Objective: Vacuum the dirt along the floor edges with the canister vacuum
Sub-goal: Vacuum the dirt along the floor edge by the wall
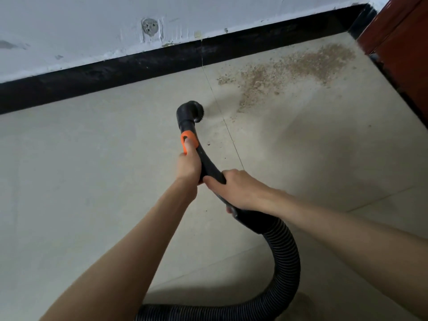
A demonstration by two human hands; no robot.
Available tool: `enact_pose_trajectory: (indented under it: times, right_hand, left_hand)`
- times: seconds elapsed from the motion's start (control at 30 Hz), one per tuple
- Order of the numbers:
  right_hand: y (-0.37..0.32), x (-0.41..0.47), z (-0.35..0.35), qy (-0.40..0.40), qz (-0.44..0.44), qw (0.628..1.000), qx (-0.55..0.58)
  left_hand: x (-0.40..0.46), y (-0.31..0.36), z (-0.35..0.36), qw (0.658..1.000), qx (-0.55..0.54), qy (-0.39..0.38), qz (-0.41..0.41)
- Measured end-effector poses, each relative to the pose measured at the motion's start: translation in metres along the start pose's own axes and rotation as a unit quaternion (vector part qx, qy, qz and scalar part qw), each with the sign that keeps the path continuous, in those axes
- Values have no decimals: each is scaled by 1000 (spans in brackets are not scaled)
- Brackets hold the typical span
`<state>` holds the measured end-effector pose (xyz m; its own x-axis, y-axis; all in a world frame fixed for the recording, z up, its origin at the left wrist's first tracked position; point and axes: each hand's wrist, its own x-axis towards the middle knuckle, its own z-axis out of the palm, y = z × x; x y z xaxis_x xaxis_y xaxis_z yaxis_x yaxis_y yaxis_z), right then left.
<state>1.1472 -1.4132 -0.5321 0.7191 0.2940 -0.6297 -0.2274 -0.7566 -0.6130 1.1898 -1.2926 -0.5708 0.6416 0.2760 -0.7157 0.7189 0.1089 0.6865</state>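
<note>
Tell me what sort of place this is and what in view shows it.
Probably an unfurnished or worn indoor room, near a corner. Signs: pale beige tiled floor, black baseboard under a scuffed white wall with a patched hole, and a reddish-brown wooden door or cabinet beside the scattered tan dirt.

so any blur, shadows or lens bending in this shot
Head view: the baseboard bows from wide-angle distortion; soft, even light, with a faint shadow on the floor right of the nozzle; dirt looks slightly soft; no glare.
</note>
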Motion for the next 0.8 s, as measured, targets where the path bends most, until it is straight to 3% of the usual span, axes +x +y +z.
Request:
enact_pose_trajectory:
  times: [0.23, 0.8]
  right_hand:
    - [2, -22, 24, -43, 48, 997, -37]
    - [44, -14, -1, 39, 77, 994, 72]
  left_hand:
    - [-28, -37, -19, 999, -20, -1, -25]
    - [-15, -12, 40, 995, 75, -70, 7]
